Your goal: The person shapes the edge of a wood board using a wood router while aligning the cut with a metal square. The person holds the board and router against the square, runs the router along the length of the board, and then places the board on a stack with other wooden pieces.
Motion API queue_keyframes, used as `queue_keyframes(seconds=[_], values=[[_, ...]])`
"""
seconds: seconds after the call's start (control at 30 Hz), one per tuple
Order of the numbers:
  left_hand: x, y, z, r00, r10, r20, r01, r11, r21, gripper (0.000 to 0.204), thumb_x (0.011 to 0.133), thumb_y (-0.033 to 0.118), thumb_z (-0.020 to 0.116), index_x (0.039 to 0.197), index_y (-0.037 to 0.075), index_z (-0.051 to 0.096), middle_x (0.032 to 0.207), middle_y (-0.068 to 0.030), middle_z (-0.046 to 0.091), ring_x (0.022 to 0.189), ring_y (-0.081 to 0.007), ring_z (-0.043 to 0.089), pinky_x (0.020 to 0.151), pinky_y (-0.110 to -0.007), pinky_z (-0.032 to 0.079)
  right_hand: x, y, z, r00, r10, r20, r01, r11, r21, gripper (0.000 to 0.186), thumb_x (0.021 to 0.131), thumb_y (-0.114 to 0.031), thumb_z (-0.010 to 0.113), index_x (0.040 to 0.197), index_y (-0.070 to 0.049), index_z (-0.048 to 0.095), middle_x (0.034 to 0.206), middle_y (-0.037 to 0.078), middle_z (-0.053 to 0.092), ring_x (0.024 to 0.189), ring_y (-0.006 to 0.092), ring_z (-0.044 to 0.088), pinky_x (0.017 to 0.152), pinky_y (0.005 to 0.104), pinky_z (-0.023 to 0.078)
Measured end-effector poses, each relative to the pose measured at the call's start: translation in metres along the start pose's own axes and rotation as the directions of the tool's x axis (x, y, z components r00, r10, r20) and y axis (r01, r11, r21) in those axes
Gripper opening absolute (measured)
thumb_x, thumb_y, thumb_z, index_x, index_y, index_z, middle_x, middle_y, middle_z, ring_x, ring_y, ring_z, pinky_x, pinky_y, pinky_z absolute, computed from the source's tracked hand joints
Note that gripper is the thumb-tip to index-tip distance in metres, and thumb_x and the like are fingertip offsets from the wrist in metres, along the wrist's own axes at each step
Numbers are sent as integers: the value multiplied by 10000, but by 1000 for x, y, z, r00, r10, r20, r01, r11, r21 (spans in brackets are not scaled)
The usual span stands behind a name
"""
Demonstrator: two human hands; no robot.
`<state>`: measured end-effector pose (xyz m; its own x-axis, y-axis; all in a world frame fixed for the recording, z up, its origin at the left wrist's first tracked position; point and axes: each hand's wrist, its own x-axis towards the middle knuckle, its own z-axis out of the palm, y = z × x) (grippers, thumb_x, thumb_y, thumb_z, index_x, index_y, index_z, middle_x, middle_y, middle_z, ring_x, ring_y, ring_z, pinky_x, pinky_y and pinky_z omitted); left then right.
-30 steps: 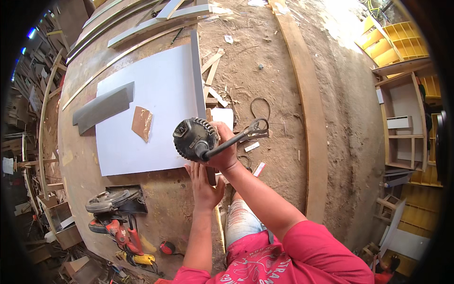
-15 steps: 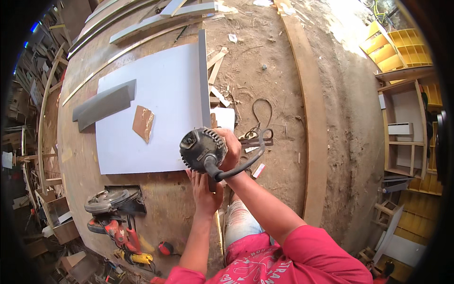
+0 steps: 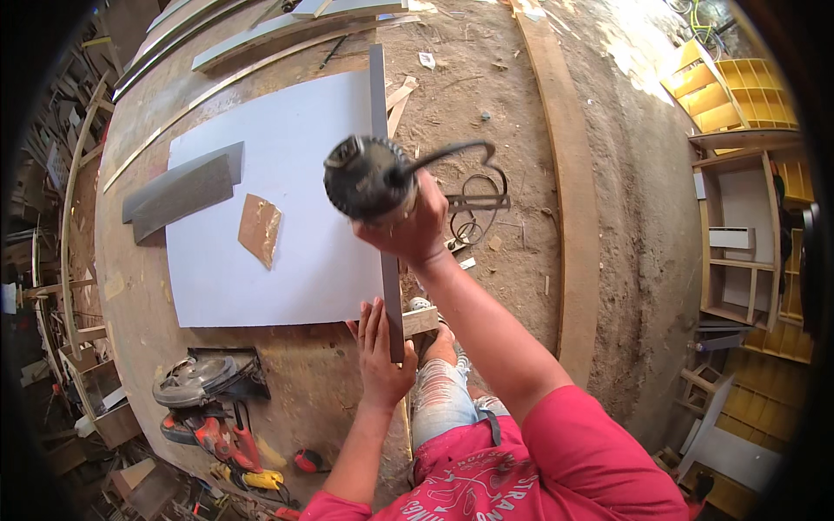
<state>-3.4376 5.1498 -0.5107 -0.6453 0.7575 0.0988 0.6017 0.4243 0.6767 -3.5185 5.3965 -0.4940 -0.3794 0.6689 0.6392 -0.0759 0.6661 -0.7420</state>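
In the head view, with the white panel (image 3: 295, 148) as the clock's hub, the person's right hand (image 3: 424, 227) grips a black corded power tool (image 3: 369, 178) between two and three o'clock, over the panel's right edge. The tool is blurred and its working end hidden, so whether it touches anything cannot be told. At five o'clock the left hand (image 3: 382, 358) rests, fingers extended side by side, at the near end of a dark strip (image 3: 393, 313).

As for progress, the strip is already placed along that edge, from one o'clock to five. Both its ends run past the panel's corners, so the two lengths do not match yet. Whether the strip is fastened, or how much of the edge is finished, does not show.

A brown scrap (image 3: 260, 230) lies near the hub, grey sheet pieces (image 3: 187, 191) toward nine or ten, and a circular saw (image 3: 207, 382) at seven on the workbench (image 3: 300, 373).
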Motion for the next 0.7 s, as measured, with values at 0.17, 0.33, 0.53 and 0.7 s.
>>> queue_keyframes(seconds=[0.17, 0.33, 0.53, 0.7], values=[[-1, -1, -1, 999, -28, 20, 28, 1000, -7, 785, 865, 102, 658, 1592, -76, 421, 1694, -213, 413, 1620, -434, 294, 1330, -622, 107, 38, 28, 29, 999, 12, -38, -14, 998, -66, 568, 576, -327, 951, 997, -60, 679, 901, 149, 719, 762, 354, 730, 711, 428, 614], [0, -2, -4, 998, -48, 33, 49, 998, -27, 798, 868, 115, 667, 1599, -79, 415, 1694, -216, 413, 1624, -429, 291, 1330, -620, 101, 68, 52, 53, 996, 44, -78, -47, 998, -31, 510, 600, -353, 948, 916, -77, 657, 799, 127, 722, 708, 350, 735, 684, 430, 616], [2, 0, -9, 996, -61, 65, 62, 998, -21, 802, 869, 143, 686, 1592, -75, 416, 1683, -232, 413, 1612, -441, 300, 1324, -632, 105, 97, 71, 65, 998, 32, -48, -35, 997, -63, 493, 615, -358, 943, 900, -77, 655, 805, 142, 728, 711, 359, 733, 687, 439, 614], [41, 39, -28, 984, -177, 23, 177, 984, 14, 908, 910, 317, 790, 1592, -95, 356, 1636, -296, 397, 1570, -477, 321, 1302, -658, 147, 99, 62, 64, 998, 59, 6, -58, 992, -116, 467, 657, -300, 931, 987, -73, 691, 874, 112, 739, 758, 308, 737, 722, 417, 612]])
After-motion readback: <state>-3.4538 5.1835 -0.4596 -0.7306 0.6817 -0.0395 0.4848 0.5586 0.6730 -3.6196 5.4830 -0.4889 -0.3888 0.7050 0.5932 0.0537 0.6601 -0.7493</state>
